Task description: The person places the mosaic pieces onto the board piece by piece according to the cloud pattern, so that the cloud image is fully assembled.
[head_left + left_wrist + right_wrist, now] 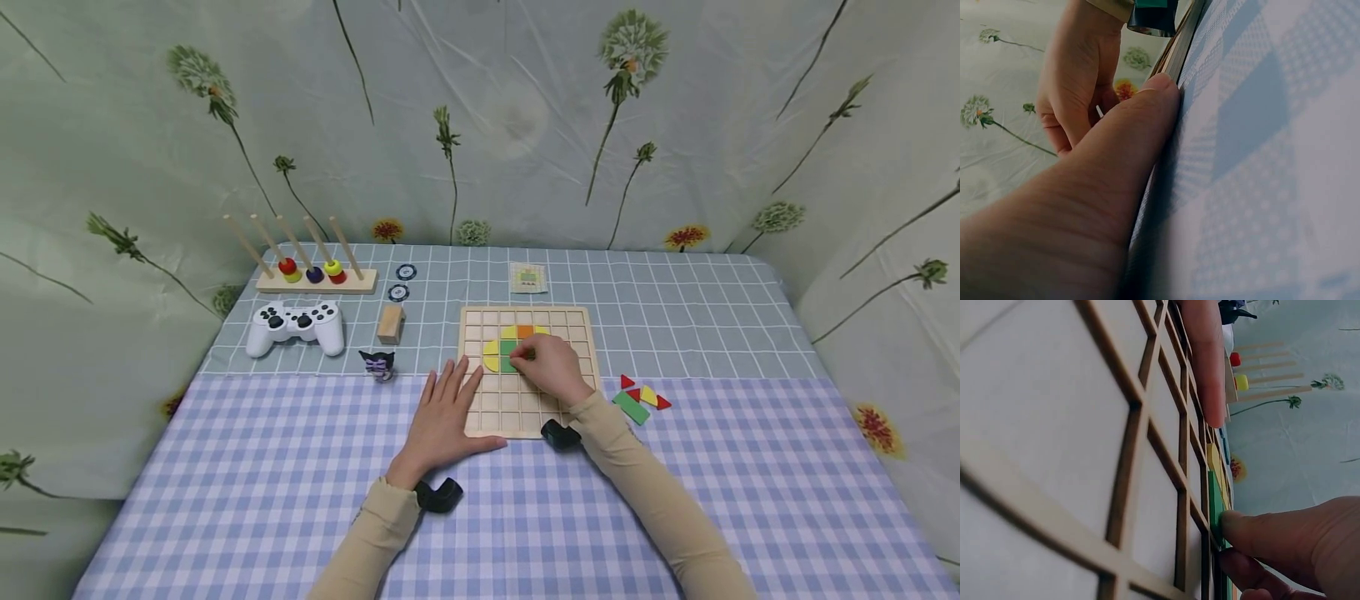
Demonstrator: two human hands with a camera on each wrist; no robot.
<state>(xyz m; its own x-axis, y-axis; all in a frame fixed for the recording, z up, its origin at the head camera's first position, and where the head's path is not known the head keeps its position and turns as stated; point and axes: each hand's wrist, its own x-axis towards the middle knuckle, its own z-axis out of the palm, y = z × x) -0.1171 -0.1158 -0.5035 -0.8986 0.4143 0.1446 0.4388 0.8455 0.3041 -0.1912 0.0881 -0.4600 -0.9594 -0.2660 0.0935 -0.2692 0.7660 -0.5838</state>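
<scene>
A square wooden grid board (491,404) lies on the table. On it, green square tiles (507,348), an orange tile (525,331) and curved yellow tiles (491,354) form a rounded patch. My right hand (553,367) reaches over this patch, thumb and forefinger curled together at a green tile (1215,503) in the right wrist view. Its palm hides the patch's right side. My left hand (444,417) rests with fingers spread along the board's left edge, thumb stretched along the front edge; it holds nothing.
Right of the board lie a green rectangle (632,407), red triangles (627,382) and a yellow piece (648,395). A patterned card (528,277) sits behind. Leftward are a wooden block (390,323), small figurine (379,365), white game controller (296,327), peg stand (352,285) and round chips (406,272).
</scene>
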